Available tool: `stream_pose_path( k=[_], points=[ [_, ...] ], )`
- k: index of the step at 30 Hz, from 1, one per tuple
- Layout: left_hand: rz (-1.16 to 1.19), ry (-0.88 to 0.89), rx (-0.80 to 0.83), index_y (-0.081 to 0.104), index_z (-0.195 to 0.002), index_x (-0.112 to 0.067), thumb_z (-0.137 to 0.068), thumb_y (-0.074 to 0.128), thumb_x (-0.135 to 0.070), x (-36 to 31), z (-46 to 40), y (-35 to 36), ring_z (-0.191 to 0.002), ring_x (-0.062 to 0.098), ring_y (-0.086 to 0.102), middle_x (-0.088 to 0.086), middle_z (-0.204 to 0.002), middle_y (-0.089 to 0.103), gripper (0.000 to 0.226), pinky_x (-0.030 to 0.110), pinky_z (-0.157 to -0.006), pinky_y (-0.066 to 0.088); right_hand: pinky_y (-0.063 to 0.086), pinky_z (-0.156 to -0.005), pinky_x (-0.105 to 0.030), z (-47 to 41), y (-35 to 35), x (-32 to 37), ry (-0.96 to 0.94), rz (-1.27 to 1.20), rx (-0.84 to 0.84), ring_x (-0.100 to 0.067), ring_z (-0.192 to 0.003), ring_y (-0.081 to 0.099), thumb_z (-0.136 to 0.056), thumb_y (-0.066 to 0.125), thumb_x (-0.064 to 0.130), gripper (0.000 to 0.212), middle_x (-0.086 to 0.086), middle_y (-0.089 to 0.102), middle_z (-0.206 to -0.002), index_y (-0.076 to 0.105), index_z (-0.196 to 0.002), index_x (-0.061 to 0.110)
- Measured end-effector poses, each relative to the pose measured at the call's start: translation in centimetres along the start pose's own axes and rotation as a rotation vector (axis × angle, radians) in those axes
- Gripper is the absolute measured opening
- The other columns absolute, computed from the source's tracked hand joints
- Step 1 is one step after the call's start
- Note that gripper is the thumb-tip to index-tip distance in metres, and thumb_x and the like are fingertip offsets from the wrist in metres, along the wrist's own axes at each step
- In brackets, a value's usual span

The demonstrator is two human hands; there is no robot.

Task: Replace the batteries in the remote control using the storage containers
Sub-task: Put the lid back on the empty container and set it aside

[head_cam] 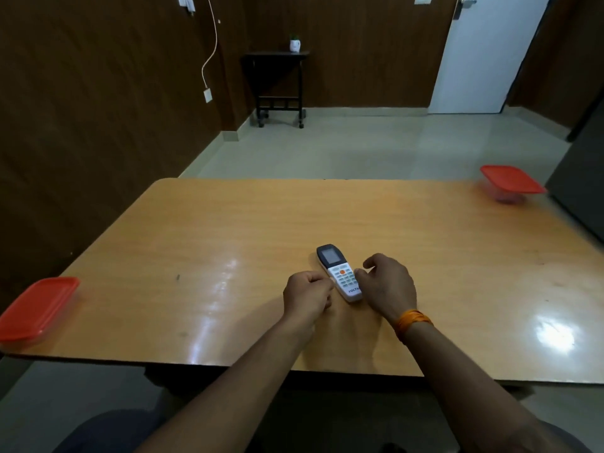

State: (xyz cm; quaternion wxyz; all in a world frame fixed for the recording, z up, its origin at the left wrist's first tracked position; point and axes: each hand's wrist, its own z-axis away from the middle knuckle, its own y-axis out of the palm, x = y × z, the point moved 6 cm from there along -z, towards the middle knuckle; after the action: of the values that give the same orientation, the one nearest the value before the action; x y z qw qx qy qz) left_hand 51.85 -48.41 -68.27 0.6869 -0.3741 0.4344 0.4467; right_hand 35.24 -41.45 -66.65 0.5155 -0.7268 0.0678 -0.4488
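Both hands at the remote on the table, one red-lidded container at each side.

Head view: we see the remote lying face up on the wooden table, screen end away from the person, buttons toward them. Left hand is curled into a loose fist, its fingertips touching the remote's left edge; we cannot tell if it actually grips. Right hand sits at the remote's right edge, fingers bent, thumb side touching it; grip unclear too. Orange wristband on the right wrist. Left container sits at the near left table edge, lid on. Right container is at the far right corner, lid on, well apart from the remote. Contents not visible in either.
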Motion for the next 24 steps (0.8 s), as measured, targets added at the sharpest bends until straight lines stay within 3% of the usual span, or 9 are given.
stream_pose_path(
  k=[3,5,7,12,17,24],
  points=[
    [-0.046,0.003,-0.009,0.067,-0.075,-0.024,-0.094,0.063,-0.008,0.2,-1.0,1.0,-0.089,0.026,0.077,0.003,-0.083,0.076,0.024,0.047,-0.083,0.065,0.06,-0.076,-0.04,-1.2,1.2,-0.3,0.038,0.034,0.124,-0.029,-0.097,0.07,-0.094,0.062,0.035,0.034,-0.011,0.076,-0.107,0.077,-0.107,0.008],
    [-0.079,0.009,0.007,0.077,-0.091,-0.015,-0.093,0.067,-0.01,0.2,-1.9,1.3,-0.084,0.024,0.078,0.004,-0.088,0.079,0.011,0.046,-0.08,0.066,0.059,-0.071,-0.041,-1.8,2.0,-0.3,0.051,-0.066,0.203,-0.029,-0.091,0.071,-0.093,0.06,0.027,0.029,-0.012,0.078,-0.098,0.079,-0.096,0.006],
    [-0.149,0.045,0.013,0.08,-0.105,-0.013,-0.088,0.071,-0.013,0.1,-2.7,1.6,-0.082,0.022,0.078,0.003,-0.094,0.08,0.02,0.046,-0.076,0.066,0.056,-0.07,-0.038,-2.1,2.9,-0.1,0.053,-0.151,0.252,-0.026,-0.09,0.07,-0.093,0.059,0.022,0.025,-0.011,0.079,-0.1,0.08,-0.095,0.008],
    [-0.285,0.17,-0.012,0.082,-0.107,-0.024,-0.079,0.066,-0.012,-1.5,-4.1,1.1,-0.087,0.016,0.076,-0.007,-0.098,0.081,0.035,0.044,-0.079,0.065,0.058,-0.079,-0.037,-3.0,4.1,0.8,0.045,-0.291,0.184,-0.026,-0.1,0.07,-0.099,0.061,0.022,0.024,-0.012,0.077,-0.114,0.078,-0.108,0.008],
    [-0.296,0.206,-0.002,0.082,-0.112,-0.021,-0.078,0.068,-0.013,-3.4,-7.3,0.2,-0.094,0.016,0.076,-0.004,-0.104,0.081,0.037,0.042,-0.085,0.064,0.062,-0.084,-0.05,-5.0,5.5,2.5,0.076,-0.441,0.119,-0.028,-0.098,0.072,-0.099,0.064,0.022,0.022,-0.011,0.078,-0.109,0.079,-0.106,0.008],
    [-0.369,0.223,-0.013,0.082,-0.108,-0.014,-0.081,0.067,-0.003,-5.4,-12.5,0.0,-0.096,0.023,0.075,0.006,-0.107,0.081,0.033,0.043,-0.086,0.064,0.062,-0.085,-0.052,-8.2,7.6,4.4,0.088,-0.454,0.047,-0.034,-0.101,0.072,-0.101,0.065,0.023,0.024,-0.016,0.077,-0.113,0.079,-0.109,0.006]
  ],
)
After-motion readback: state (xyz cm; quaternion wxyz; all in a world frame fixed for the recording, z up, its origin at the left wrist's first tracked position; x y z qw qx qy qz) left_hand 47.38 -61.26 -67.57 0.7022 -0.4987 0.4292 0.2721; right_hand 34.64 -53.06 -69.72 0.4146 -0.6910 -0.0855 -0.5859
